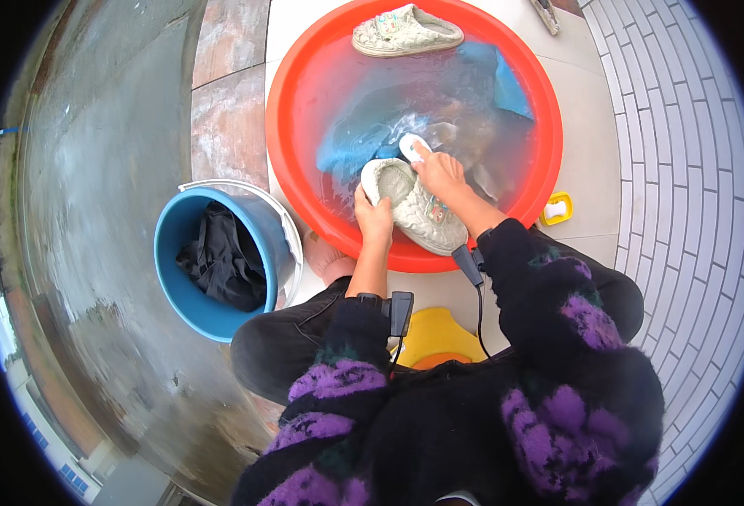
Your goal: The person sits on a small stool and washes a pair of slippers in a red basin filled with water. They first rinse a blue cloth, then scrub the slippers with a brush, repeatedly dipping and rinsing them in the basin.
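Note:
My left hand (375, 218) grips a wet, pale green-white slipper (432, 218) by its heel end, over the near side of a red plastic basin (287, 183). In my right hand (438, 171) is a small white oval brush or similar tool (414, 147), just past the slipper's heel; its underside is hidden. Cloudy water fills the basin, with blue cloth (510, 85) partly under it. A matching slipper (407, 31) rests at the basin's far edge.
On the left stands a blue bucket (163, 278) holding dark cloth (223, 259). A yellow soap dish (557, 209) with a white piece lies right of the basin. Something yellow (441, 329) is between my legs. A white brick-patterned wall (669, 177) rises at the right.

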A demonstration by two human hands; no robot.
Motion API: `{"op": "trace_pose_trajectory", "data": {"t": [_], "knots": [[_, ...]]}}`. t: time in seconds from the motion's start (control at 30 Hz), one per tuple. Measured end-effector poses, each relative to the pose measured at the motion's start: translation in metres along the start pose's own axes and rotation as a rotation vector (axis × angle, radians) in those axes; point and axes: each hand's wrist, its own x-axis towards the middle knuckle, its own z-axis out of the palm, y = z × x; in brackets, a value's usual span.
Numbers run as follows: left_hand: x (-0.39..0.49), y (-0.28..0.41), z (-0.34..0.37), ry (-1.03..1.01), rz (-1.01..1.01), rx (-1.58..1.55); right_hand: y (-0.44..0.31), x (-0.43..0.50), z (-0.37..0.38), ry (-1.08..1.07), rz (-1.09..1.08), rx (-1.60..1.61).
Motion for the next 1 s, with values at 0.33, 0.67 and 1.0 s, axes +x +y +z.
{"op": "trace_pose_trajectory", "data": {"t": [0.33, 0.67, 1.0], "knots": [[-0.006, 0.008, 0.001, -0.145, -0.025, -0.224, -0.001, -0.005, 0.016, 0.033, -0.113, -0.078], [-0.004, 0.007, -0.001, -0.094, 0.038, -0.235, 0.0, -0.017, 0.022, -0.065, -0.174, 0.098], [-0.007, 0.005, 0.004, 0.064, -0.045, -0.241, 0.001, -0.024, 0.019, -0.161, -0.094, 0.111]]}}
